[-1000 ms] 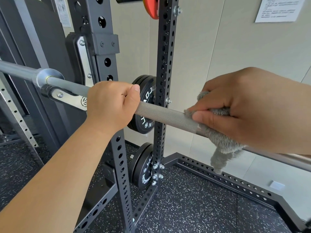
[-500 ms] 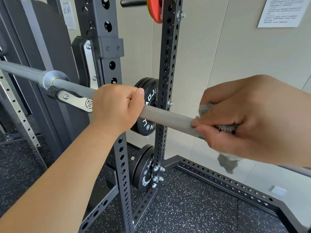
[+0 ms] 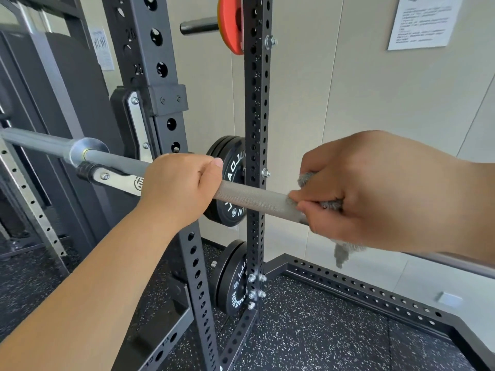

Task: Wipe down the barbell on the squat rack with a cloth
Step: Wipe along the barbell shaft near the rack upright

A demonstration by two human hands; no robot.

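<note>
At nine o'clock, sleeve end of the barbell (image 3: 257, 202), lying on the metal hook (image 3: 115, 178) of the squat rack (image 3: 150, 49) and running down toward four o'clock. Close to the centre, on its nine o'clock side, left hand (image 3: 179, 186), fingers curled fully around the bar, thumb on top. Behind the bar, between both hands, black weight plates (image 3: 233, 170); red plate (image 3: 231, 25) at twelve o'clock. At three o'clock, right hand (image 3: 375, 194), closed around the grey cloth (image 3: 344, 254) and the bar together; loose cloth end hanging toward five o'clock. Paper sheet (image 3: 426, 20) on the wall at one o'clock.
</note>
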